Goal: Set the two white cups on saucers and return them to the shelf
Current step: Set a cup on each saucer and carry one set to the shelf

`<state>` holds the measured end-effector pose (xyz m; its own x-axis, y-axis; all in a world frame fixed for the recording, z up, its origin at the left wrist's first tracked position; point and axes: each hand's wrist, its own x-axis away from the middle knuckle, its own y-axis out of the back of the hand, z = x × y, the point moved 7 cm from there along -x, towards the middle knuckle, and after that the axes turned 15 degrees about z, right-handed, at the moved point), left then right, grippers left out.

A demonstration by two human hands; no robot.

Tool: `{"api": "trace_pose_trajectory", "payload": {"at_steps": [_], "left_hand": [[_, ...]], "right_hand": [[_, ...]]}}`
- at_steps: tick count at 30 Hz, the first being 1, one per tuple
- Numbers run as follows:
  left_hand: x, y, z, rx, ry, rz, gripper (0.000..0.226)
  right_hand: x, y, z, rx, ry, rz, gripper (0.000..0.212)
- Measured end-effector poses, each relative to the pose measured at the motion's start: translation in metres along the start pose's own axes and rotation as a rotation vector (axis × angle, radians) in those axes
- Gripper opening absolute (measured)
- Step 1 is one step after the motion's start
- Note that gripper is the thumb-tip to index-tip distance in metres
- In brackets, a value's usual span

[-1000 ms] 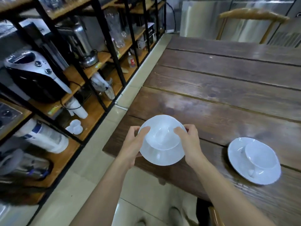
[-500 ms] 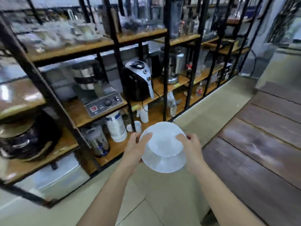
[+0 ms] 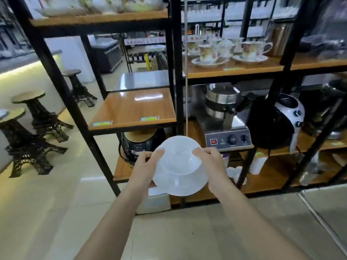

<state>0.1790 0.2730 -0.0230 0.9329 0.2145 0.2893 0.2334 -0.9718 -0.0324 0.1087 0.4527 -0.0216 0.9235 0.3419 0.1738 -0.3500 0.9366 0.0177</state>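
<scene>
A white cup (image 3: 177, 155) sits on a white saucer (image 3: 180, 182), held in front of me at chest height. My left hand (image 3: 144, 166) grips the saucer's left edge with the thumb on the cup's rim. My right hand (image 3: 210, 162) grips the right edge the same way. The pair hangs in front of a black-framed shelf unit, just below a bare wooden shelf board (image 3: 135, 109). The second cup and saucer are out of view.
Flowered cups on saucers (image 3: 208, 55) stand on the upper right shelf. A steel waffle maker (image 3: 225, 117) and a black-and-white appliance (image 3: 276, 119) fill the middle right shelf. A black pot (image 3: 139, 145) sits below the bare board. Black stools (image 3: 35, 121) stand at left.
I have turned left from the wooden table to face the shelf unit, carrying the cup and saucer in both hands. The other cup and saucer on the table left the view.
</scene>
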Motion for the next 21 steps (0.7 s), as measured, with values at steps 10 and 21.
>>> {"api": "trace_pose_trajectory", "payload": {"at_steps": [10, 21], "left_hand": [[-0.146, 0.142, -0.060, 0.113, 0.002, -0.161, 0.034], [-0.279, 0.259, -0.110, 0.076, 0.044, -0.313, 0.041]], "right_hand": [[-0.216, -0.133, 0.056, -0.029, 0.002, 0.243, 0.028], [-0.377, -0.233, 0.083, 0.044, -0.061, 0.305, 0.019]]}}
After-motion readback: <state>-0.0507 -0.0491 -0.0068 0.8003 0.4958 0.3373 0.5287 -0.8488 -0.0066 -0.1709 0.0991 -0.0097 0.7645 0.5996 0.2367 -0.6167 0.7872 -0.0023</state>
